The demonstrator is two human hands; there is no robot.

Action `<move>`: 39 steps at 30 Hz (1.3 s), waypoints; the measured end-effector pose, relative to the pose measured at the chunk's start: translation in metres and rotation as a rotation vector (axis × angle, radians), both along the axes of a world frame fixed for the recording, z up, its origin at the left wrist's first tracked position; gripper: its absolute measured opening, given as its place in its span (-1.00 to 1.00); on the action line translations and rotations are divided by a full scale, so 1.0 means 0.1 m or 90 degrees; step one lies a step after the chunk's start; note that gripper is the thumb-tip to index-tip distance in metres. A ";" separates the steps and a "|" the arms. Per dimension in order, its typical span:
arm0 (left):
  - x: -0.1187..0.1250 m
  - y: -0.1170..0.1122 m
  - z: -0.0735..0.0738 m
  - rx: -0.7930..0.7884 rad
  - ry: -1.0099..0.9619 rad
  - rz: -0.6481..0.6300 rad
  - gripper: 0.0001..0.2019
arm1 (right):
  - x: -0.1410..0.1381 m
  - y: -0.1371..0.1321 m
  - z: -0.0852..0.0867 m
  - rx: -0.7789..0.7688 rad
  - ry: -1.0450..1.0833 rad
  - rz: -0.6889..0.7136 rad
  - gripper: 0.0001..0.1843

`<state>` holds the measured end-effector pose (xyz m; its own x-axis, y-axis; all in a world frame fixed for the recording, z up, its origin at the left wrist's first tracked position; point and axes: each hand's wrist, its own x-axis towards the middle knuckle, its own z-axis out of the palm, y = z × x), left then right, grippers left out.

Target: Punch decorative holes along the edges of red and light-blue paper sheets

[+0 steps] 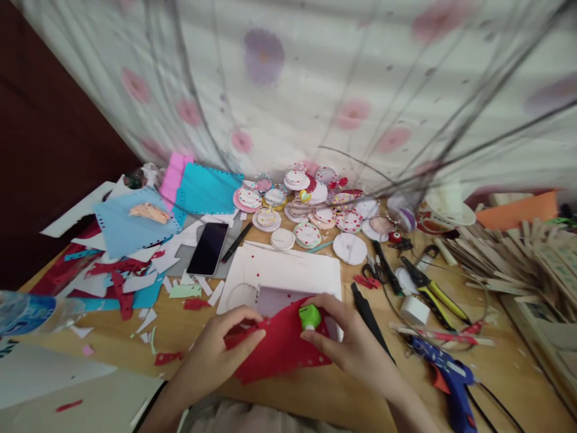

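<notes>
Far left: clear bottle (49, 314), cut off by the frame edge; its blue label (24, 314) carries white marks, too blurred to read. Below it, a pale sheet (49, 376) bears dark print, also cut off and illegible. Phone (207, 248): screen dark, no text showing.

Centre: left hand (223, 347), thumb and index finger nearly closed, pinching the left part of a red sheet (274, 352). The sheet is tilted above the table's front edge, in front of white paper (293, 267), with small holes along its lower border. Right hand (349, 340) grips a small green punch (310, 317) between thumb and fingers, at the sheet's upper right; cannot tell whether the sheet sits inside its slot. Some right-hand fingers are hidden.

Right: paper bowl (433, 221), printed red, wording not legible. Blue glue gun (444, 364): markings unreadable; its cord leaves the frame at bottom.
</notes>
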<state>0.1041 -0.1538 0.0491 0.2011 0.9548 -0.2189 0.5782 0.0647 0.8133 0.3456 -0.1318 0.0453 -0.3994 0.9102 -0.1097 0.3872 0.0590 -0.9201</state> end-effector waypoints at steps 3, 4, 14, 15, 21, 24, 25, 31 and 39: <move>0.10 -0.01 0.09 0.099 -0.055 0.027 -0.85 | 0.07 0.00 0.13 0.019 -0.041 0.037 -0.80; 0.15 -0.01 0.12 0.107 -0.085 0.018 -0.83 | 0.08 0.00 0.16 0.023 -0.049 0.053 -0.79; 0.63 0.12 0.00 -0.144 -0.345 0.044 -0.78 | -0.06 -0.01 0.21 0.038 0.006 0.084 -0.36; 0.60 0.12 -0.01 -0.182 -0.393 0.054 -0.76 | -0.05 -0.02 0.18 0.031 0.015 0.082 -0.35; 0.29 0.17 -0.08 -0.368 -0.669 0.236 -0.76 | 0.06 -0.10 -0.02 -0.035 0.071 -0.041 -0.52; 0.19 0.22 -0.14 -0.340 -0.682 0.248 -0.79 | 0.08 -0.09 -0.04 -0.071 0.078 -0.117 -0.75; 0.18 0.23 -0.17 -0.330 -0.684 0.239 -0.79 | 0.08 -0.08 -0.03 -0.074 0.072 -0.131 -0.78; 0.22 0.23 -0.21 -0.309 -0.638 0.124 -0.79 | 0.01 -0.04 0.03 -0.088 0.092 -0.138 -0.73; 0.24 0.19 -0.20 -0.290 -0.585 0.028 -0.79 | -0.06 -0.01 0.08 -0.020 0.028 -0.111 -0.79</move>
